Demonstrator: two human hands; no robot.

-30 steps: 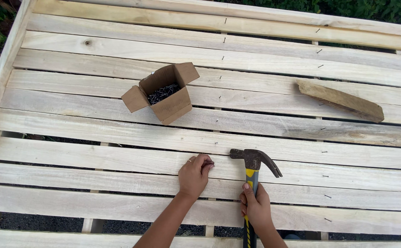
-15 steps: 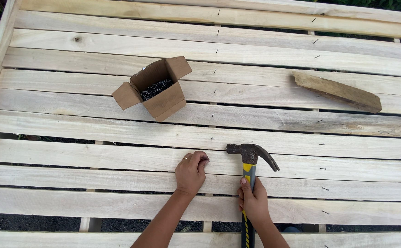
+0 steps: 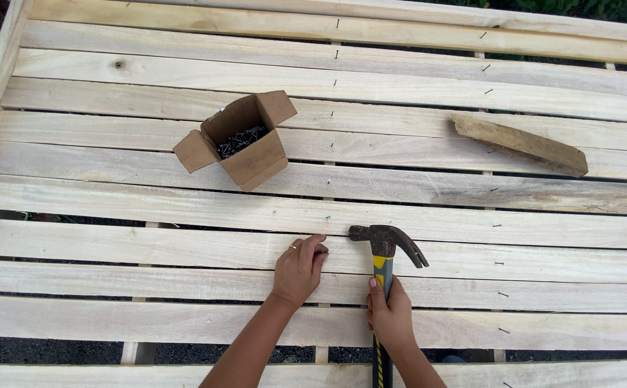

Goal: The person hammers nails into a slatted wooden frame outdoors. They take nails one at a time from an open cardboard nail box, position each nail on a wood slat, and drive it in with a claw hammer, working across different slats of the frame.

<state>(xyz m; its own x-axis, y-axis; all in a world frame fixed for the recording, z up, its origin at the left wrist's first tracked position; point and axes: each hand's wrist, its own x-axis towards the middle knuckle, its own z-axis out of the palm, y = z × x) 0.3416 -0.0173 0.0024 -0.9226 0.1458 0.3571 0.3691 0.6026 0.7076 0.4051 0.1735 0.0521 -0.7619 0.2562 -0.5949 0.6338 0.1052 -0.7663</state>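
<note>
My right hand (image 3: 390, 316) is closed around the yellow-black handle of the hammer (image 3: 385, 248), whose head is just right of my left hand (image 3: 300, 269). That hand pinches something too small to see on a wooden slat (image 3: 148, 248). Beyond it, further left, stands an open cardboard box (image 3: 245, 144) of nails.

A: Slats (image 3: 184, 248) were pale cream wood, grey-streaked grain, one dark knot far left. Gaps between them showed black.

B: Hammer (image 3: 385, 248)?

A: Head was dark, rusty brown. Handle was yellow with black stripes.

B: Box?

A: Cardboard box (image 3: 245, 144) was plain tan-brown, and the nails (image 3: 240, 140) inside were dark grey-black.

B: Loose piece at the right?

A: Wood scrap (image 3: 518, 142) was darker, weathered brown-grey, with a lighter top face.

B: Anything else?

A: A gold-coloured ring was on the left hand (image 3: 298, 269). Small dark nail marks ran in lines across the slats. Green foliage showed at the top corners.
</note>
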